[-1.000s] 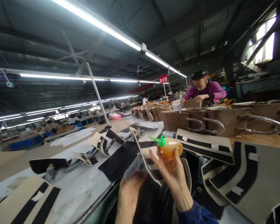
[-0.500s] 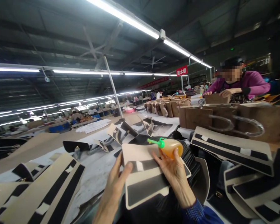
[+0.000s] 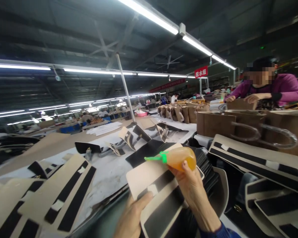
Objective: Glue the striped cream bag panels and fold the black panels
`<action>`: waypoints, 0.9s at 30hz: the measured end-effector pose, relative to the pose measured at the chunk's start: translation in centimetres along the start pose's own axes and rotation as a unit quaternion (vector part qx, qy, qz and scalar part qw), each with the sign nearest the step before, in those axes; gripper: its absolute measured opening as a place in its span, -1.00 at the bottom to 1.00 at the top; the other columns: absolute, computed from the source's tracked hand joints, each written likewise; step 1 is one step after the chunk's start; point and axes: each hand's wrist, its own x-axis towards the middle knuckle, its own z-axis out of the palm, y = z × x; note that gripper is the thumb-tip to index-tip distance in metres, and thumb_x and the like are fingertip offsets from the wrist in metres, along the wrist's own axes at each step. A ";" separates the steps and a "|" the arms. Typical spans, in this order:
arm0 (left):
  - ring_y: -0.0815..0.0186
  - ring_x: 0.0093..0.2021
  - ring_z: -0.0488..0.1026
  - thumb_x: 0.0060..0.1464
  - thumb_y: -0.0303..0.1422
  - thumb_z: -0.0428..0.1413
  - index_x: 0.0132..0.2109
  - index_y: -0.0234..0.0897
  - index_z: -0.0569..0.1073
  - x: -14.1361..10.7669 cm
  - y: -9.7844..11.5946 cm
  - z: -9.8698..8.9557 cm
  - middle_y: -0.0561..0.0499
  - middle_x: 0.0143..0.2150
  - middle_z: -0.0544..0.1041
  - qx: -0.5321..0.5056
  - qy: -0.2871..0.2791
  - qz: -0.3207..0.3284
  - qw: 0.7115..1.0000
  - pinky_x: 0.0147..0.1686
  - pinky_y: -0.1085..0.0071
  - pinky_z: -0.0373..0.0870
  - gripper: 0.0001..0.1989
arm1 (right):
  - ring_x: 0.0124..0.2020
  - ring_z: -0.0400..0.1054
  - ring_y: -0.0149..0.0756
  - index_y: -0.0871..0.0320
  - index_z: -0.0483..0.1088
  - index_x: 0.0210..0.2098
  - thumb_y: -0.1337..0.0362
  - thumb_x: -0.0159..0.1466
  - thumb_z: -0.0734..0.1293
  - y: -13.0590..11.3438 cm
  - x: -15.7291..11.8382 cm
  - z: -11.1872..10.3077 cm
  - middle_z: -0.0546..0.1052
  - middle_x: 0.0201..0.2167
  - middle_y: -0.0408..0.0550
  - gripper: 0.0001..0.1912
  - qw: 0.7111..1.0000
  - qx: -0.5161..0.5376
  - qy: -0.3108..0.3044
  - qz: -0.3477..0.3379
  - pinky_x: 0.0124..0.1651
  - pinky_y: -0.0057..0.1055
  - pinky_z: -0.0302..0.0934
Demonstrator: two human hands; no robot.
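Note:
My right hand (image 3: 191, 181) is closed around a squeeze bottle (image 3: 181, 158) of amber liquid, its green nozzle pointing left. Under the bottle lies a beige bag panel (image 3: 139, 175) with black strips and a small white tab. My left hand (image 3: 132, 215) grips this panel by its left edge, the thumb on top close to the white tab; its other fingers are hidden beneath. The panel is tilted over a stack of dark panels (image 3: 206, 168). The nozzle tip is above the panel's far part; whether it touches, I cannot tell.
Similar beige-and-black panels lie at left (image 3: 62, 191) and right (image 3: 257, 162). Small flaps (image 3: 129, 137) with metal fittings are scattered ahead on white table covering. Brown bags (image 3: 216, 124) stand at the right, where a co-worker in a purple top (image 3: 289, 87) handles another bag.
The panel has turned and come lower and nearer with my left hand. My right hand's fingers have closed more around the bottle, whose nozzle has shifted left and down. The view has swung slightly left.

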 end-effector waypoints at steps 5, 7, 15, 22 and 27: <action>0.00 -0.08 0.63 -0.05 -0.31 0.37 -0.02 -0.34 0.58 -1.5 1.6 2.2 -0.13 -0.25 0.70 -0.087 -0.027 -0.048 0.995 -0.03 0.19 0.50 -0.58 | -0.28 0.42 -0.31 0.10 0.49 -0.14 0.26 -0.16 0.66 0.2 -1.8 0.3 0.52 -0.26 -0.09 -0.41 0.993 -0.095 -0.012 -0.067 -0.23 -0.45 0.37; 0.04 -0.10 0.63 0.00 -0.31 0.34 -0.05 -0.36 0.58 -1.7 2.1 2.9 -0.14 -0.25 0.70 -0.138 -0.054 -0.048 0.988 -0.04 0.23 0.48 -0.64 | -0.30 0.41 -0.29 0.09 0.49 -0.17 0.25 -0.19 0.65 0.3 -2.1 0.1 0.51 -0.27 -0.09 -0.42 0.978 -0.171 -0.024 -0.114 -0.28 -0.45 0.36; 0.11 -0.18 0.63 -0.08 -0.40 0.33 -0.08 -0.27 0.54 -1.3 2.0 3.2 -0.03 -0.27 0.69 -0.121 0.018 -0.009 0.992 -0.06 0.24 0.48 -0.65 | -0.27 0.46 -0.19 0.06 0.48 -0.17 0.30 -0.16 0.63 0.4 -2.7 0.6 0.54 -0.25 -0.05 -0.44 0.936 -0.271 -0.128 -0.185 -0.26 -0.37 0.40; -0.02 0.09 0.55 -0.06 -0.39 0.31 0.09 -0.34 0.47 -0.8 1.9 2.9 -0.16 -0.02 0.66 -0.093 0.013 0.005 0.996 0.09 0.14 0.43 -0.48 | -0.23 0.45 -0.18 0.05 0.48 -0.11 0.32 -0.15 0.62 0.3 -2.7 0.0 0.53 -0.20 -0.03 -0.40 0.918 -0.313 -0.132 -0.205 -0.25 -0.38 0.39; 0.00 0.13 0.51 0.07 -0.38 0.22 0.14 -0.30 0.46 -0.8 1.5 2.4 -0.14 -0.01 0.65 -0.039 0.023 0.022 0.999 0.18 0.13 0.34 -0.54 | -0.32 0.38 -0.29 0.07 0.46 -0.18 0.28 -0.17 0.62 0.1 -2.6 0.1 0.48 -0.29 -0.11 -0.45 0.931 -0.294 -0.032 -0.215 -0.32 -0.47 0.31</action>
